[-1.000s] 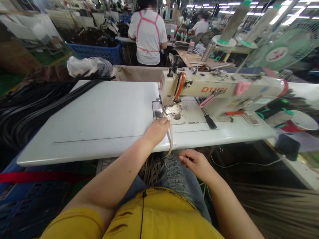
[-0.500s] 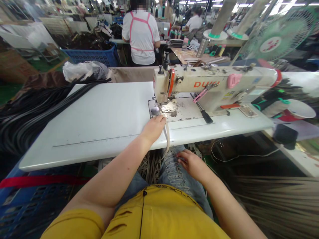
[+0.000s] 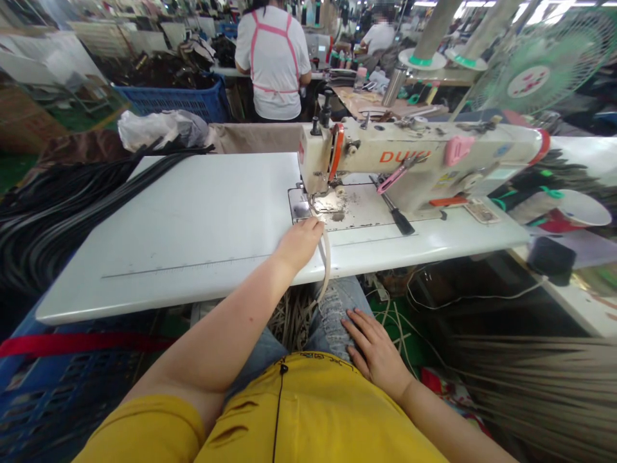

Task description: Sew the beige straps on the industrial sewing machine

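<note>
My left hand (image 3: 301,243) is on the sewing table (image 3: 216,212), just in front of the sewing machine's (image 3: 376,151) needle area. Its fingers are closed on a narrow pale strip (image 3: 327,260), which runs from near the presser foot over the table's front edge and hangs toward my lap. Part of the strip under the fingers is hidden. Flat on my jeans (image 3: 335,321), over one thigh, lies my right hand (image 3: 373,354) with its fingers stretched out and nothing in them.
Bundles of dark strips (image 3: 53,212) cover the table's left end. A black-handled tool (image 3: 400,222) lies by the machine, and pink snips (image 3: 395,179) hang against its arm. Blue crates (image 3: 173,103) and a co-worker (image 3: 273,61) are beyond. A green fan (image 3: 535,80) stands at right.
My right hand has come down from a loosely curled pose and now rests flat with fingers out on my thigh. My left hand stays at the machine with the strip.
</note>
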A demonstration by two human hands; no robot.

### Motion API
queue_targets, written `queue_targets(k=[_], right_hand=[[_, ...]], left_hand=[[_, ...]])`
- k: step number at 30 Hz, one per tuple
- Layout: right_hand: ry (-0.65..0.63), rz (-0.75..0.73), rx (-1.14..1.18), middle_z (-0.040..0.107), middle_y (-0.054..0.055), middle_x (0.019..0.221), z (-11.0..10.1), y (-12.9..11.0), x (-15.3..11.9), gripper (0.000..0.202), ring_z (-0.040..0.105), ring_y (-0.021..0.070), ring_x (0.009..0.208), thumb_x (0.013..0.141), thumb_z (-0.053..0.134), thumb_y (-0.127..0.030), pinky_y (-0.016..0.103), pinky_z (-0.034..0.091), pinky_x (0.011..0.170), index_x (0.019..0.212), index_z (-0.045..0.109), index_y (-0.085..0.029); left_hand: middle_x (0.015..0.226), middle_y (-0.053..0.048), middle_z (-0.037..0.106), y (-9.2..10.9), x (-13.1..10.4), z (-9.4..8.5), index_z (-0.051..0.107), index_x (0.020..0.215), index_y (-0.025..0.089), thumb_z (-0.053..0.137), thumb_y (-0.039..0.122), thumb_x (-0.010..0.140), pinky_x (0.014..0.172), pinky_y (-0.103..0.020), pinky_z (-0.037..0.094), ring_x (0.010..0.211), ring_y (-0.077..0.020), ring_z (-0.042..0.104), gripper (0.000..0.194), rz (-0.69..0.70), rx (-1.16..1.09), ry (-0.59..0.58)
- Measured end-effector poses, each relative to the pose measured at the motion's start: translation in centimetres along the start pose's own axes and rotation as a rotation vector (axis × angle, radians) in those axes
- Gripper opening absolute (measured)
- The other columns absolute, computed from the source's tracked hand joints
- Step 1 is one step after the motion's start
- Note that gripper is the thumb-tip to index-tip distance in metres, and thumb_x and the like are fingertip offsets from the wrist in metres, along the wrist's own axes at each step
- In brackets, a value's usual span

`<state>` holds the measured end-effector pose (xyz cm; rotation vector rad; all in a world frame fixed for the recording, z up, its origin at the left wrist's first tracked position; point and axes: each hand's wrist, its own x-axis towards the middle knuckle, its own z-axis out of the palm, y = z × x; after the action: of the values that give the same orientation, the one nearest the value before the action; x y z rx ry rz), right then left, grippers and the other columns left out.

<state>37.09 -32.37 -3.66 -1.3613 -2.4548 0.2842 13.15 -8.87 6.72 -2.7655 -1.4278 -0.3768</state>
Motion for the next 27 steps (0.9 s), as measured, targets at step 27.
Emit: queue_targets(k=[27], right_hand=[[0.015, -0.075, 0.105, 0.069, 0.012, 0.138, 0.4, -0.6, 2.0, 0.042, 0.061, 0.0280, 0.133, 0.097, 0.051, -0.013, 0.048, 0.050, 0.109, 0.136, 0.063, -0.024]], left_hand=[[0.134, -0.015, 0.066, -0.2, 0.0, 0.9, 0.061, 0.134, 0.011, 0.048, 0.007, 0.100, 0.104, -0.039, 0.057, 0.116, -0.0263, 0.069, 0.037, -0.009, 0.007, 0.026]])
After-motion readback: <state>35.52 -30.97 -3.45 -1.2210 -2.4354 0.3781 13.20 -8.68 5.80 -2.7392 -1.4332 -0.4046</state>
